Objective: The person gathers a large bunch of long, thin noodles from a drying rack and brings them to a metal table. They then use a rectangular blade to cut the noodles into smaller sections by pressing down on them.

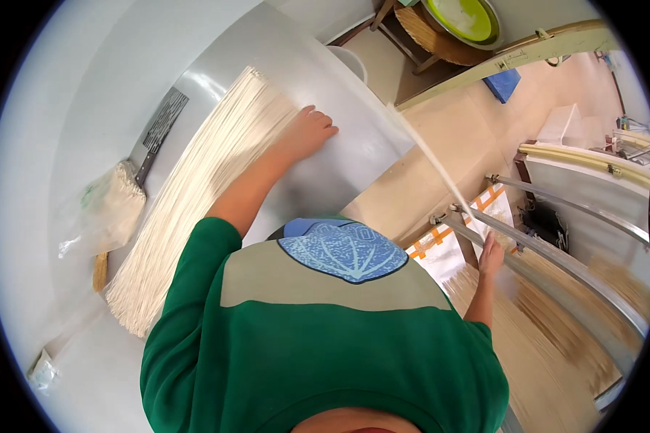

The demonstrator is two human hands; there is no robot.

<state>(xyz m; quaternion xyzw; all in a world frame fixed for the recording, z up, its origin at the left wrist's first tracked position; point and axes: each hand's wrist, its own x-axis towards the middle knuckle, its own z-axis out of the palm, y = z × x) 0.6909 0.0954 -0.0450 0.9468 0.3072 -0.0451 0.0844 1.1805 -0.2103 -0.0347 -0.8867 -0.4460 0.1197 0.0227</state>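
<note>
A wide sheaf of long, thin cream strands [202, 187], which look like noodles, lies lengthwise on the metal table [361, 144]. Beside its far right edge, my left hand [308, 135] rests with the fingers spread and slightly bent, gripping nothing visible. My right hand [490, 258] is out to the right, fingers stretched upward, next to a metal rail [549, 249]. A long white rod-like piece [437, 162] slants over the floor from the table side, its lower end close to this hand. Whether they touch I cannot tell.
Left of the sheaf lie a dark-bladed cleaver [166, 119], a clear plastic bag [108, 209] with pale contents and a wooden-handled brush [100, 272]. More strands [549, 310] hang below the rails at right. A basin [495, 29] holding a green bowl stands at the back.
</note>
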